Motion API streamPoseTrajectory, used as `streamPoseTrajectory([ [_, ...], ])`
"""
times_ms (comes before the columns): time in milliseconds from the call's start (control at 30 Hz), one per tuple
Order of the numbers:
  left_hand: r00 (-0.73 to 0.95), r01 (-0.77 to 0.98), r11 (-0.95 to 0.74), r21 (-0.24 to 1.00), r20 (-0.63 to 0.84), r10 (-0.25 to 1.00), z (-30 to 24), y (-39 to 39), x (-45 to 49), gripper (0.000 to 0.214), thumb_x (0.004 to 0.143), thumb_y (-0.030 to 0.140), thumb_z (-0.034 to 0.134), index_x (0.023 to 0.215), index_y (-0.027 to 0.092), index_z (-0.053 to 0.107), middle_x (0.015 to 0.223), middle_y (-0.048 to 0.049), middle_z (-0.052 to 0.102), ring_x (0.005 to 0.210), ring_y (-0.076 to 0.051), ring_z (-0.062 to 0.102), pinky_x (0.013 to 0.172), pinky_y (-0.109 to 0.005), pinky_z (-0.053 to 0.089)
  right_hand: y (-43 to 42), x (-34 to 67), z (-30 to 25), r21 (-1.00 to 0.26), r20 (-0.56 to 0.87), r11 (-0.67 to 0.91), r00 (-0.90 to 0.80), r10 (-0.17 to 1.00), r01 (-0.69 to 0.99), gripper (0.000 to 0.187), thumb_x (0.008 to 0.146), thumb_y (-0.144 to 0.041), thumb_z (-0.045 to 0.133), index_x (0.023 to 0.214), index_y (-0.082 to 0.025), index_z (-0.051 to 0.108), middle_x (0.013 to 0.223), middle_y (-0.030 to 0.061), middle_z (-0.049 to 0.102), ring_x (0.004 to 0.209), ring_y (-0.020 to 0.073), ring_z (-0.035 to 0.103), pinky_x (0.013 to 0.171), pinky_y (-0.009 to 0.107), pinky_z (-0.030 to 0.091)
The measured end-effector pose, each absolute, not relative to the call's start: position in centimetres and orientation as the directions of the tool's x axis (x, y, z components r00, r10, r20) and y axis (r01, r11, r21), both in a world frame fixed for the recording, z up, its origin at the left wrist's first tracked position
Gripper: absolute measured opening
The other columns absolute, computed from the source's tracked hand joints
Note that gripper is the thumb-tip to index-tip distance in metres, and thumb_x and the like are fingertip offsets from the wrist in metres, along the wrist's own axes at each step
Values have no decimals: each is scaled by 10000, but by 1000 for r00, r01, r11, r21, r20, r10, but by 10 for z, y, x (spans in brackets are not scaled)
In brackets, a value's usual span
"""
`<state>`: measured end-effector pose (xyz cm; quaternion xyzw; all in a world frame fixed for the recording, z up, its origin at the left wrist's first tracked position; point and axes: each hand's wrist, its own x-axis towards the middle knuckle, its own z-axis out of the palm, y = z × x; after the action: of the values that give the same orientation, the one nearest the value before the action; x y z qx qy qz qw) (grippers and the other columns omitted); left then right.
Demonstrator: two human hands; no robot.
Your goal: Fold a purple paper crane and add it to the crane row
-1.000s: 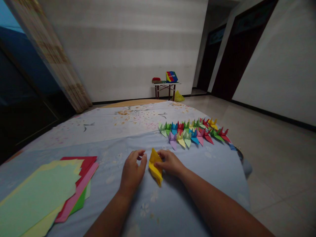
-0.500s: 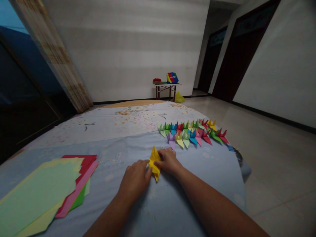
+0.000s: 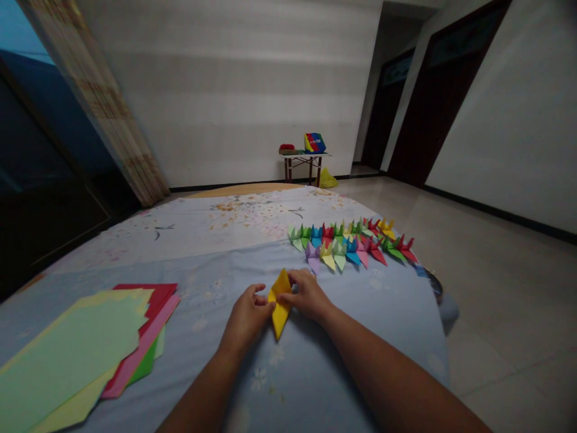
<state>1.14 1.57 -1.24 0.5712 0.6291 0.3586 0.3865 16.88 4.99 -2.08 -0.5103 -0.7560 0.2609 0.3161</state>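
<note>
A piece of folded yellow paper (image 3: pixel 281 307), a long diamond with pointed ends, is held slightly tilted over the blue cloth in front of me. My right hand (image 3: pixel 308 293) pinches its right side, thumb across the face and fingers behind the edge. At the left edge, my left hand (image 3: pixel 249 314) has its thumb tip against the paper, with the fingers curled above. Beyond my right hand stand rows of small folded paper cranes (image 3: pixel 339 255) in many colours. A stack of coloured paper sheets (image 3: pixel 76 337) lies to the left, pale green on top.
The round table is covered by a blue floral cloth (image 3: pixel 202 373) and a white floral cloth (image 3: pixel 252 210). A dark round object (image 3: pixel 433 285) sits by the right table edge. Against the far wall stands a small table (image 3: pixel 306 156) with a colourful box (image 3: pixel 314 142).
The yellow paper's lower end has swung left and now looks like one smooth diamond, its lower folds no longer showing. My left fingers have lifted off its face and curled back.
</note>
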Motion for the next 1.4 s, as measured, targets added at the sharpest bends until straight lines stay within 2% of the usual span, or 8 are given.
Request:
streamPoseTrajectory([
  [167,-63,452,102,886,-82,995,-18,9,15,468,709,180,539,1155,135,403,898,-46,578,554,-119,600,525,-244,481,48,166,-26,-661,192,343,-292,937,667,262,668,-341,709,860,-198,603,818,2,597,863,191,463,766,303,273],
  [300,-36,569,21,822,0,999,-14,3,17,511,742,183,527,1226,174,363,1021,-71,564,733,-156,620,694,-299,492,48,163,-28,-637,165,325,-288,943,699,288,682,-360,694,905,-200,606,828,14,603,872,197,465,770,309,271],
  [433,113,882,-198,428,216,970,-9,-5,17,378,770,192,518,1145,165,470,1092,-94,560,1033,-231,521,902,-385,385,47,163,-29,-623,158,332,-302,940,709,446,667,-350,715,1079,-239,587,870,14,627,912,210,461,795,324,254],
  [600,227,950,-262,170,199,953,-11,-16,17,183,861,225,423,899,165,590,906,-71,582,873,-215,532,797,-353,406,48,163,-30,-569,189,336,-278,942,750,480,654,-429,727,1072,-235,595,915,34,631,912,222,452,773,324,252],
  [833,308,937,-331,114,179,934,-12,-23,20,253,878,193,392,1000,172,613,1030,-101,604,958,-230,528,855,-400,392,53,169,-30,-590,147,301,-267,952,749,354,675,-495,698,902,-228,649,814,10,637,854,198,467,747,310,258],
  [967,327,935,-344,90,162,931,-14,-22,21,248,887,215,395,989,164,616,1097,-119,601,1017,-248,530,883,-420,394,55,173,-27,-660,114,272,-264,958,700,216,743,-407,659,873,-236,682,783,1,663,834,180,498,764,313,268],
  [1133,361,925,-376,60,175,916,-22,-23,25,266,887,191,393,1035,127,605,1170,-156,586,1112,-272,511,935,-443,381,54,172,-25,-615,121,264,-242,963,743,112,745,-332,652,783,-236,695,766,3,671,832,185,501,776,328,265],
  [1400,366,930,-367,-26,166,916,-26,-28,31,329,872,141,376,1138,120,567,1243,-174,557,1163,-282,497,937,-429,391,59,168,-27,-663,109,198,-168,980,722,337,730,-293,618,1063,-237,624,855,6,679,897,195,523,813,331,315],
])
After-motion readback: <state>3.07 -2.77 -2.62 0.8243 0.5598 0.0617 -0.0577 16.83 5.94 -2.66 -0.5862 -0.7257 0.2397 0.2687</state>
